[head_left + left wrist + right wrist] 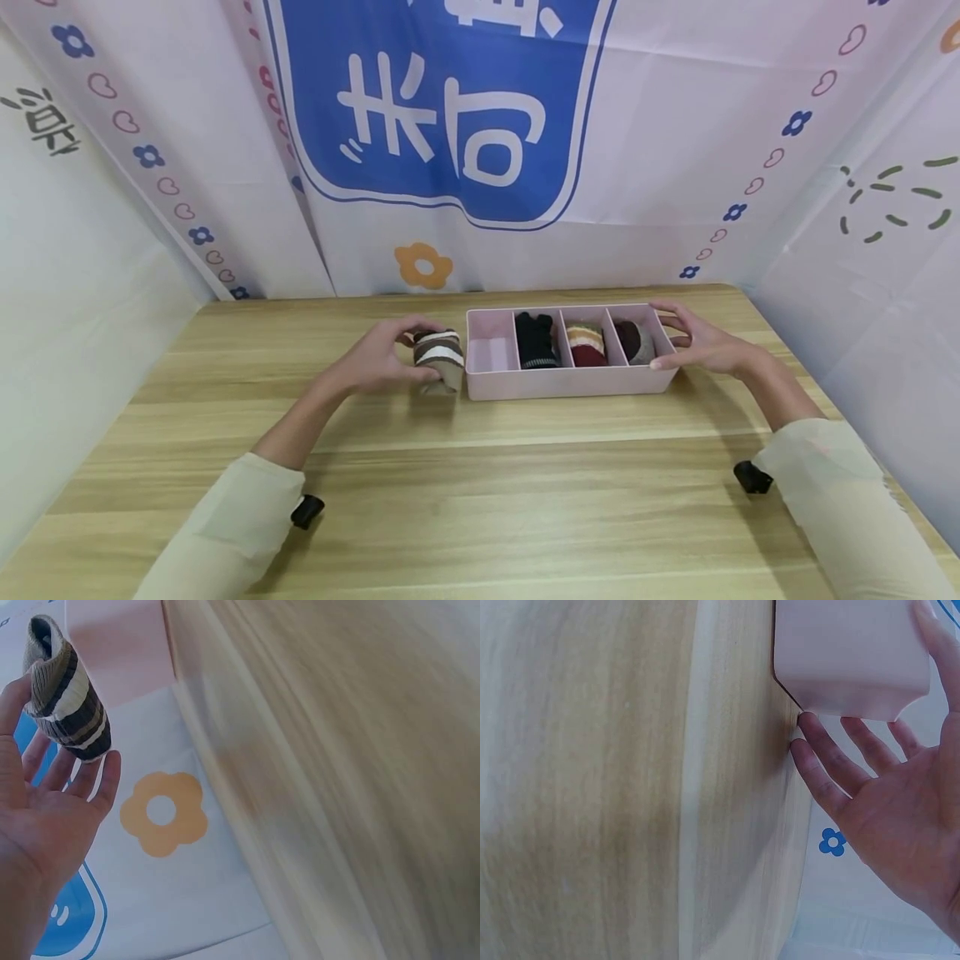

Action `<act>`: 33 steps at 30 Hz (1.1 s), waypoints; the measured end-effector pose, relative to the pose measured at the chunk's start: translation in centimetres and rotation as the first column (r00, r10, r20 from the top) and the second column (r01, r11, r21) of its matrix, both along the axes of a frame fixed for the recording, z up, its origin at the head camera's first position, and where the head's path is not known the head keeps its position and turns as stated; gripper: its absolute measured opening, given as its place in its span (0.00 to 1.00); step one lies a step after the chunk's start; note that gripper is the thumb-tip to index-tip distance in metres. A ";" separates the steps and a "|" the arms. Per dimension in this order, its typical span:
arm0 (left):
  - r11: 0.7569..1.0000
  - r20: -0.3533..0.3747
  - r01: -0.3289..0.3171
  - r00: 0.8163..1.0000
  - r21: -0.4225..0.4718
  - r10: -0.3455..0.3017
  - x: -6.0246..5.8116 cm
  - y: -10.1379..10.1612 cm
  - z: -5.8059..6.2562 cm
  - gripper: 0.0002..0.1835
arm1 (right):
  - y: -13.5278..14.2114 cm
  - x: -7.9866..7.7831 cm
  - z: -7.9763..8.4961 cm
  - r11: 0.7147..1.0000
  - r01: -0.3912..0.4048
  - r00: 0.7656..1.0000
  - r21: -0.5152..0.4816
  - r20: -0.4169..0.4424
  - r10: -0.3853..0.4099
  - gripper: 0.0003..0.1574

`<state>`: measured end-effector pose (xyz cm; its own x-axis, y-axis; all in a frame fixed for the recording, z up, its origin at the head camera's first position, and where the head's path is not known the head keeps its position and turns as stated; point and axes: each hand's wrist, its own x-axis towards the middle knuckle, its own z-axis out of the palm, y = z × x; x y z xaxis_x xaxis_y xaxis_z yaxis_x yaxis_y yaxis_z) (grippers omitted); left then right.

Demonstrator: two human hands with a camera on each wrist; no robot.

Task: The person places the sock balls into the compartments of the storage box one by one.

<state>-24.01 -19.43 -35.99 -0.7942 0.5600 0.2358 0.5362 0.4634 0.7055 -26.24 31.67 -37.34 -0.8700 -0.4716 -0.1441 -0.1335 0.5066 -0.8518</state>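
Observation:
My left hand (pixel 386 354) holds a rolled pair of striped socks (pixel 441 357) just left of the pink divided box (pixel 570 383). In the left wrist view the socks (pixel 71 697) show brown, white and beige ribbed bands, with the folded opening upward; thumb and fingertips grip them from two sides. The right hand (pixel 701 340) grips the box's right end, thumb at the front corner and index finger at the back corner. Other fingers lie against the end wall (pixel 855 690) in the right wrist view.
Inside the box are rolled black socks (pixel 536 342), red-and-cream striped socks (pixel 587 346) and brown-grey socks (pixel 636 343), one per compartment; the leftmost compartment (pixel 492 343) is bare. A wooden table (pixel 480 500) lies below, with printed cloth (pixel 652 192) behind it.

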 end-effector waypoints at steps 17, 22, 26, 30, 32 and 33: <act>0.997 -0.001 -0.060 0.998 0.043 0.060 -2.0 3.7 0.9 0.30 | 0.1 -0.2 -0.1 1.000 -0.004 1.000 -0.006 -0.008 0.003 0.63; 0.996 0.005 -0.060 0.998 0.061 0.060 -2.5 4.6 1.0 0.30 | 0.1 -0.2 -0.2 1.000 -0.002 1.000 -0.011 -0.006 0.001 0.63; 0.996 0.020 -0.058 0.998 0.072 0.056 -2.9 5.1 1.0 0.29 | 0.1 -0.1 -0.2 1.000 -0.002 1.000 -0.018 -0.004 0.002 0.63; 0.996 0.036 -0.058 0.998 0.069 0.055 -3.3 5.6 1.0 0.29 | 0.1 -0.2 -0.2 1.000 0.000 1.000 -0.016 -0.004 0.000 0.63; 0.996 0.044 -0.054 0.998 0.069 0.051 -3.5 5.9 1.0 0.30 | 0.1 -0.2 -0.2 1.000 0.001 1.000 -0.015 -0.004 -0.001 0.63; 0.996 0.046 -0.050 0.998 0.069 0.047 -3.6 6.0 1.0 0.30 | 0.1 -0.2 -0.2 1.000 0.001 1.000 -0.014 -0.004 -0.001 0.64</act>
<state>-27.58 -13.47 -35.04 -0.8307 0.5036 0.2373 0.4819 0.4371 0.7594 -26.40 31.76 -37.52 -0.8709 -0.4730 -0.1336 -0.1368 0.4944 -0.8584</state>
